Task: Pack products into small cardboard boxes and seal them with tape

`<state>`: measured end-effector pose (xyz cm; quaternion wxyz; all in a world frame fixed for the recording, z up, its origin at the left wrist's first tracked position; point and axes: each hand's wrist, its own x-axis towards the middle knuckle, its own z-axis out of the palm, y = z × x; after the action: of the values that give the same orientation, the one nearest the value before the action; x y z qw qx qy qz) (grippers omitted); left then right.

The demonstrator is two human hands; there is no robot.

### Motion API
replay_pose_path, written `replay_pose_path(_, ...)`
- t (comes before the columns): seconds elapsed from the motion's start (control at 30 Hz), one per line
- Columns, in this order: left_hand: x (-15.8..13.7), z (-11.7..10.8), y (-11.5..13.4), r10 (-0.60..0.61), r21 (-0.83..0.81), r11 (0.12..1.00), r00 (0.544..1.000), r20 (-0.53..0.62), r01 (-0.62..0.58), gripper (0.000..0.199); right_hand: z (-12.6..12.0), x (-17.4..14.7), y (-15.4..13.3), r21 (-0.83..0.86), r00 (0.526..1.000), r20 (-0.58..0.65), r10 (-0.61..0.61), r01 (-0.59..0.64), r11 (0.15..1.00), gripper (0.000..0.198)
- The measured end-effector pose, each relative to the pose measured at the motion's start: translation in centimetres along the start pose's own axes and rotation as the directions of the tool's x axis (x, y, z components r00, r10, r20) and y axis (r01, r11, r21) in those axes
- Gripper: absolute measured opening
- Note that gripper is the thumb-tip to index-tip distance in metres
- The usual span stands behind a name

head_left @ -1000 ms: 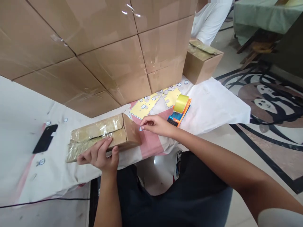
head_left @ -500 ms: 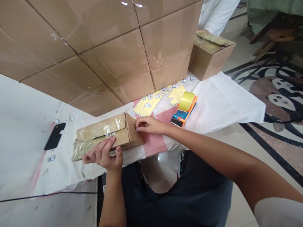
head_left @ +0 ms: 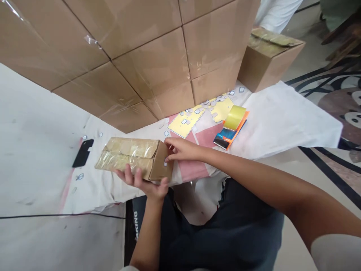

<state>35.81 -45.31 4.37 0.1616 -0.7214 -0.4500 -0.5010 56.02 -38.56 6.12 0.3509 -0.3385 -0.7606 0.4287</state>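
A taped cardboard box [head_left: 132, 152] lies on the cloth-covered table, its near edge tilted up a little. My left hand [head_left: 143, 184] grips its near long side, with the fingertips on the taped top and the thumb near the corner. At the right end of the box is my right hand [head_left: 180, 150], fingers over the far edge and thumb against the end face. A small white label [head_left: 165, 163] shows on that face by the thumb; whether it is stuck flat I cannot tell.
Stacked cardboard boxes [head_left: 152, 64] rise behind. An orange tape dispenser [head_left: 232, 126] with yellowish tape lies to the right, near loose stickers on a yellow patch [head_left: 183, 124]. A black phone-shaped thing [head_left: 83, 153] lies left. Another taped box [head_left: 270, 62] stands by a person's white sleeve [head_left: 278, 15].
The near side of the box has lifted and its end has turned toward me. My left hand has slid right and under its side. The white label has come into view.
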Motion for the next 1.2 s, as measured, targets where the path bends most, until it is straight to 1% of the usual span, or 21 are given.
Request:
replay_pose_path(0.03, -0.2, 0.0, 0.3, 0.024, 0.031, 0.999, 1.000, 0.016, -0.025, 0.079, 0.2, 0.0, -0.2, -0.024, 1.000, 0.001, -0.008, 0.008, 1.000, 0.032)
replay_pose_path(0.1, -0.4, 0.1, 0.6, 0.013, 0.098, 0.995, 0.999, 0.040, -0.017, 0.088, 0.5, -0.1, -0.6, -0.077, 1.000, -0.002, -0.026, 0.026, 0.997, 0.031)
replay_pose_path(0.2, -0.6, 0.3, 1.0, -0.064, 0.133, 0.989, 0.997, 0.036, 0.059, 0.085, 0.7, -0.2, -0.9, -0.162, 0.999, -0.002, -0.033, 0.032, 0.986, 0.030)
replay_pose_path(0.33, -0.6, 0.5, 1.3, -0.110, 0.133, 0.985, 0.994, 0.019, 0.107, 0.077, 0.8, -0.3, -1.3, -0.242, 1.000, -0.001, -0.016, 0.015, 0.970, 0.030)
replay_pose_path(0.43, -0.5, 0.5, 1.3, -0.129, 0.111, 0.986, 0.991, 0.023, 0.126, 0.071, 1.0, -0.3, -1.2, -0.242, 1.000, -0.022, -0.007, 0.001, 0.970, 0.029)
replay_pose_path(0.53, -0.2, 0.4, 1.2, -0.108, 0.074, 0.992, 0.994, 0.019, 0.107, 0.070, 0.9, -0.2, -1.0, -0.223, 0.999, -0.038, -0.012, 0.003, 0.975, 0.030)
replay_pose_path(0.6, -0.1, 0.3, 1.2, -0.096, 0.058, 0.994, 0.995, 0.016, 0.095, 0.071, 0.7, -0.2, -0.8, -0.213, 0.999, -0.027, -0.028, 0.022, 0.977, 0.028)
replay_pose_path(0.7, 0.0, 0.3, 1.3, -0.128, 0.057, 0.990, 0.992, 0.020, 0.127, 0.070, 0.3, -0.2, -0.8, -0.229, 1.000, 0.001, -0.030, 0.029, 0.973, 0.023)
replay_pose_path(0.8, -0.1, 0.2, 1.4, -0.147, 0.060, 0.988, 0.989, 0.022, 0.145, 0.071, 0.1, -0.2, -1.1, -0.264, 0.999, 0.023, -0.025, 0.030, 0.964, 0.032)
replay_pose_path(0.87, -0.1, 0.2, 1.4, -0.136, 0.052, 0.990, 0.991, 0.018, 0.134, 0.071, 0.3, -0.2, -1.2, -0.293, 1.000, -0.003, -0.020, 0.018, 0.956, 0.039)
replay_pose_path(0.93, -0.2, 0.1, 1.3, -0.122, 0.035, 0.992, 0.993, 0.012, 0.121, 0.071, 0.7, -0.2, -1.4, -0.324, 0.999, -0.040, -0.014, 0.000, 0.946, 0.041)
replay_pose_path(1.07, -0.2, 0.1, 1.1, -0.121, 0.017, 0.993, 0.993, 0.009, 0.121, 0.071, 1.4, -0.3, -1.4, -0.339, 0.998, -0.062, -0.027, 0.004, 0.941, 0.036)
replay_pose_path(1.2, -0.2, 0.2, 1.1, -0.145, 0.012, 0.989, 0.989, 0.036, 0.145, 0.069, 1.7, -0.4, -0.9, -0.318, 0.994, -0.093, -0.062, 0.030, 0.948, 0.032)
